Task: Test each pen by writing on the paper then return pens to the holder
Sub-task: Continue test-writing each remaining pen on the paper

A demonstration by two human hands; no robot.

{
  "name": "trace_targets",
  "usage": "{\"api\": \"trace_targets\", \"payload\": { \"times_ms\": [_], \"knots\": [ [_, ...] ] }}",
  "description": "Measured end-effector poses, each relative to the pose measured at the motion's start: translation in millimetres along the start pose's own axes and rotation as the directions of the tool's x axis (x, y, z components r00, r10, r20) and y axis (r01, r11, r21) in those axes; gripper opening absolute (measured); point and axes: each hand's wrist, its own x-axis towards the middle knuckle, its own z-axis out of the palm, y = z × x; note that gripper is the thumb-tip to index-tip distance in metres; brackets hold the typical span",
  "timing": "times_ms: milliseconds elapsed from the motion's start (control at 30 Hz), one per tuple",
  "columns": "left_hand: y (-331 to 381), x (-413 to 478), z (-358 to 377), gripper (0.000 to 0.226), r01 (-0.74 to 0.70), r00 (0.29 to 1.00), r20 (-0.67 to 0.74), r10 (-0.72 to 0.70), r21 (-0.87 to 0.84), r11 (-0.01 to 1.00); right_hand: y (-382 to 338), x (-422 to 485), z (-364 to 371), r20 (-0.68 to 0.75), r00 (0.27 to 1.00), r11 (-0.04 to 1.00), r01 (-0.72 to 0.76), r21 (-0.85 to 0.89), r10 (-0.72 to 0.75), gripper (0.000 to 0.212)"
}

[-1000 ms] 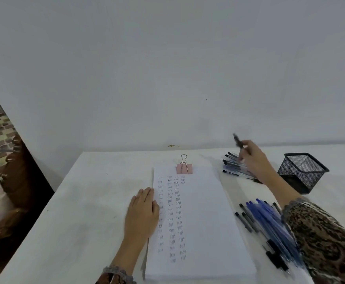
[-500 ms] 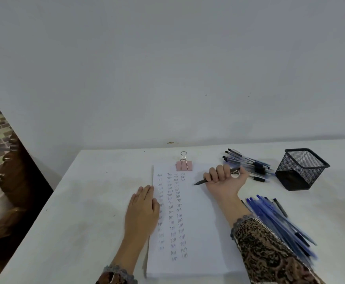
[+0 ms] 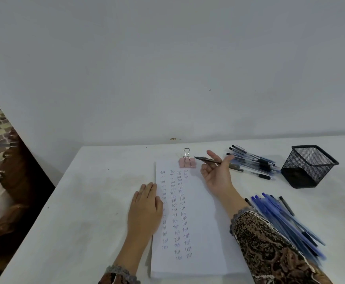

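A stack of white paper [image 3: 204, 212] lies in front of me, with columns of the small written word "Test" down its left half and a pink binder clip [image 3: 187, 162] at its top edge. My left hand [image 3: 146, 206] rests flat on the paper's left edge. My right hand [image 3: 217, 173] hovers palm up over the paper's top right corner, its fingers loosely spread, holding a dark pen [image 3: 212, 160] that points left towards the clip. An empty black mesh holder [image 3: 308, 166] stands at the right.
A heap of capped pens [image 3: 253, 161] lies between my right hand and the holder. A second pile of blue pens [image 3: 284, 220] lies to the right of the paper, beside my patterned sleeve. A wall stands behind the table; the table's left edge drops off.
My right hand took a pen from the far heap, carried it left over the paper's top, then turned palm up with the fingers loosening. The left hand stayed still.
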Motion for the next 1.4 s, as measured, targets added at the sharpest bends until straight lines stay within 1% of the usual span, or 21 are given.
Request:
{"api": "trace_targets", "payload": {
  "times_ms": [33, 100, 133, 233, 333, 400, 533, 600, 800, 933, 1100, 1167, 1233, 1400],
  "knots": [
    [0.2, 0.2, -0.3, 0.047, 0.001, 1.0, -0.003, -0.001, -0.003, 1.0, 0.8, -0.8, 2.2, 0.026, 1.0, 0.999, 0.005, -0.043, -0.003, 0.055],
    [0.2, 0.2, -0.1, 0.047, 0.003, 1.0, -0.004, -0.003, 0.006, 1.0, 3.0, -1.9, 6.5, 0.102, 0.995, 0.986, 0.036, -0.162, -0.02, 0.024],
    [0.2, 0.2, 0.1, 0.047, 0.003, 1.0, -0.004, -0.003, 0.006, 1.0, 4.0, -2.0, 7.8, 0.137, 0.99, 0.969, 0.057, -0.241, -0.024, 0.017],
    [-0.1, 0.1, 0.0, 0.047, 0.003, 1.0, -0.002, -0.003, -0.002, 1.0, 7.7, -3.6, 11.8, 0.2, 0.979, 0.88, 0.119, -0.459, -0.028, 0.032],
    [0.1, 0.3, -0.2, 0.047, 0.004, 1.0, -0.003, -0.004, -0.012, 1.0, 16.7, -4.5, 13.8, 0.199, 0.977, 0.793, 0.177, -0.583, -0.072, 0.048],
    [0.0, 0.5, 0.2, 0.047, 0.007, 1.0, -0.005, -0.007, -0.016, 1.0, 20.7, -7.6, 14.0, 0.192, 0.974, 0.737, 0.217, -0.64, -0.12, 0.049],
    [-0.7, 1.3, 1.2, 0.047, 0.005, 1.0, 0.001, -0.005, -0.001, 1.0, 21.7, -14.9, 17.1, 0.226, 0.964, 0.647, 0.261, -0.716, -0.138, 0.045],
    [-0.5, 1.9, 1.1, 0.047, 0.008, 1.0, 0.005, -0.008, -0.003, 1.0, 22.2, -17.2, 18.1, 0.228, 0.962, 0.61, 0.27, -0.745, -0.149, 0.045],
    [-0.1, 1.6, 1.2, 0.049, 0.008, 1.0, 0.011, -0.008, 0.005, 1.0, 22.1, -18.8, 19.0, 0.26, 0.954, 0.544, 0.299, -0.784, -0.15, 0.045],
    [-0.5, 0.9, 0.8, 0.048, 0.014, 1.0, 0.017, -0.014, 0.003, 1.0, 23.7, -18.5, 17.7, 0.22, 0.959, 0.578, 0.283, -0.765, -0.178, 0.044],
    [-0.6, 1.4, 1.0, 0.048, 0.01, 1.0, 0.018, -0.01, 0.0, 1.0, 22.6, -18.7, 19.1, 0.248, 0.956, 0.568, 0.292, -0.77, -0.155, 0.046],
    [-0.1, 0.9, 0.6, 0.053, 0.01, 1.0, 0.019, -0.01, 0.002, 1.0, 23.4, -16.2, 17.4, 0.214, 0.96, 0.576, 0.28, -0.768, -0.181, 0.044],
    [-1.2, 0.9, 1.3, 0.052, 0.006, 1.0, 0.024, -0.006, 0.021, 1.0, 24.1, -15.4, 16.9, 0.181, 0.964, 0.582, 0.261, -0.77, -0.194, 0.041],
    [-1.4, 0.5, 1.4, 0.049, 0.009, 1.0, 0.018, -0.009, 0.017, 1.0, 24.0, -20.4, 19.6, 0.207, 0.963, 0.588, 0.268, -0.763, -0.171, 0.042]
  ]
}}
